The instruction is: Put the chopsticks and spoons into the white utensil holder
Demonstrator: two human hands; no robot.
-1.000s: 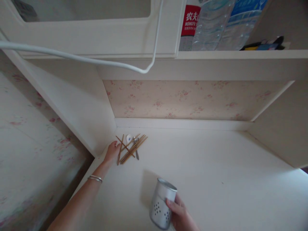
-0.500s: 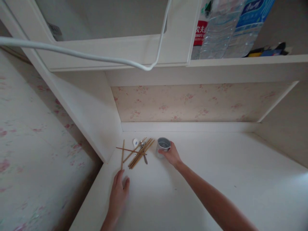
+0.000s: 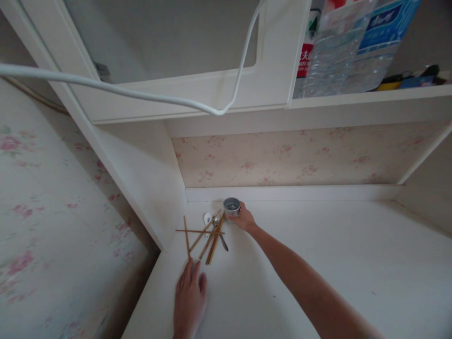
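Note:
My right hand (image 3: 243, 218) grips a round grey utensil holder (image 3: 231, 207) with small holes in its bottom, its mouth tipped toward me. Just left of it, several wooden chopsticks (image 3: 213, 242) lie loosely crossed on the white tabletop. Among them are a white spoon (image 3: 207, 218) with a blue mark and a metal spoon (image 3: 224, 243), partly covered by chopsticks. My left hand (image 3: 190, 292) lies low on the tabletop, fingers stretched out and apart. Its fingertips reach the near end of the leftmost chopstick (image 3: 186, 238); whether they press on it I cannot tell.
A white cable (image 3: 141, 94) hangs across the upper view, before a white cabinet door (image 3: 183, 87). Wrapped water bottles (image 3: 332, 59) stand on the upper shelf (image 3: 353, 100). A white side panel (image 3: 137, 165) bounds the tabletop (image 3: 310, 249) on the left; flowered wallpaper is behind.
The utensil holder in my right hand has moved left, close against the chopsticks. The chopstick bundle has turned and spread. My left hand has shifted right relative to the scene, and the view has tilted slightly.

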